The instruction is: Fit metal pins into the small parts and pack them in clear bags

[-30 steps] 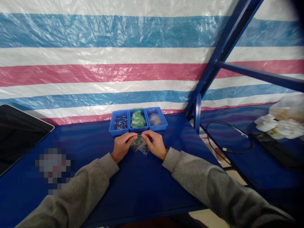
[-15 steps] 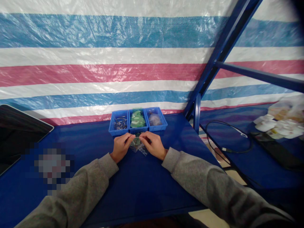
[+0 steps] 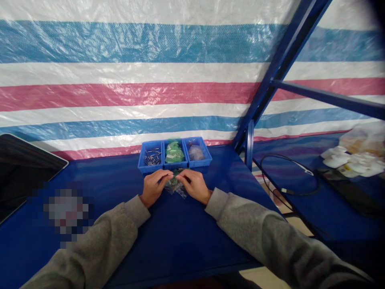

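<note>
My left hand (image 3: 155, 186) and my right hand (image 3: 194, 184) face each other just in front of the blue bins, both with fingers pinched. A tiny pale glint shows at the left fingertips, too small to name. What the right fingertips pinch is hidden. Under and between the hands lie crumpled clear plastic bags (image 3: 181, 192), with some green showing near the fingertips. Behind them stand three joined blue bins. Thin metal pieces (image 3: 152, 157) fill the left bin, green packets (image 3: 174, 153) the middle one, and clear plastic bags (image 3: 196, 153) the right one.
The blue table (image 3: 180, 241) carries a black-screened device (image 3: 24, 172) at far left, near a blurred patch. To the right rise blue metal frame bars (image 3: 276, 76). Beyond them a second blue surface holds a black cable (image 3: 261, 164) and white bundles (image 3: 357, 160). Striped sheeting (image 3: 129, 92) hangs behind.
The hands stay in nearly the same place, still pinching. The left fingertips have shifted slightly, and a small pale glint now shows between the hands.
</note>
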